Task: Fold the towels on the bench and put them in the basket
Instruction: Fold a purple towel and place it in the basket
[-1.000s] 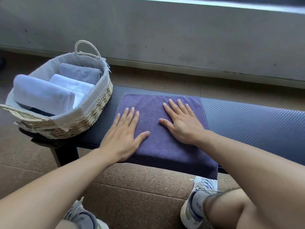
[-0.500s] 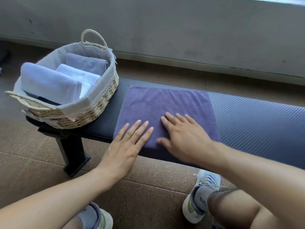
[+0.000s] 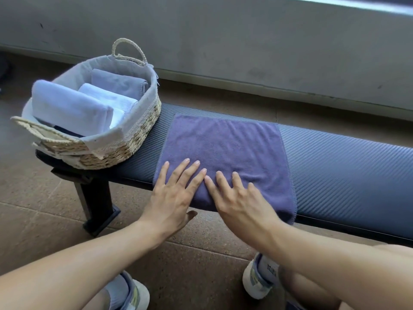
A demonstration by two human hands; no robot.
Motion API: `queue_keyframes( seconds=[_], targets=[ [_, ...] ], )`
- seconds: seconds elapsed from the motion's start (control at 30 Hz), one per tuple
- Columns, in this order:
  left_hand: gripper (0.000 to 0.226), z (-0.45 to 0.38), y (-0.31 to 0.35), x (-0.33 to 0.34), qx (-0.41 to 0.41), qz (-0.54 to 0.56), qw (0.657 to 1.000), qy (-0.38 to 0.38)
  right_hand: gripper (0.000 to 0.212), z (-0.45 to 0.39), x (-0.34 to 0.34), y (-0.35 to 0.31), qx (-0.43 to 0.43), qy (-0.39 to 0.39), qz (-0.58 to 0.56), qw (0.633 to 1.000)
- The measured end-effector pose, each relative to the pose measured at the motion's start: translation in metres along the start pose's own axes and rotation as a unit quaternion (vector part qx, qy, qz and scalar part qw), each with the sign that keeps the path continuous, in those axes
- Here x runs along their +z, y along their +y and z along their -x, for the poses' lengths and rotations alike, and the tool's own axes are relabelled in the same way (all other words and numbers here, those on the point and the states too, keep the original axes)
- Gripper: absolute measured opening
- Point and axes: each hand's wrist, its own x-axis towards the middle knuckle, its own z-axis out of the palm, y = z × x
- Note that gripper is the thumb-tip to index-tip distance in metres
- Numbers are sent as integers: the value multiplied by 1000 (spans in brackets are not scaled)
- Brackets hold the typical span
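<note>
Both hands, left hand (image 3: 172, 198) and right hand (image 3: 241, 202), rest straight fingers (image 3: 190, 173) on the flat purple towel (image 3: 225, 144).

Purple towel (image 3: 225, 151) lies flat across padded desk (image 3: 348, 166), near edge draped over. Woven basket (image 3: 125, 144) at desk's left end holds three folded towels (image 3: 69, 108).

Basket (image 3: 134, 135) left of towel (image 3: 223, 148) on bench (image 3: 346, 166).
</note>
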Motion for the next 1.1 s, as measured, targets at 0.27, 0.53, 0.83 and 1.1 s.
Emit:
queue_keyframes(
  seconds=[0.27, 0.53, 0.83, 1.1],
  targets=[
    [83, -9, 0, -17, -7, 61, 998, 8, 48, -6, -29, 74, 122, 18, -187, 975],
    [76, -17, -34, -55, -76, 361, 928, 53, 21, -13, -31, 116, 266, 117, -405, 867],
    [41, -31, -67, -51, -242, 443, 862, 51, 8, -31, 2, 147, 314, 72, -447, 835],
    [25, -34, -74, -59, -246, 452, 857, 40, 15, -24, -3, 161, 322, 68, -660, 675]
  ],
)
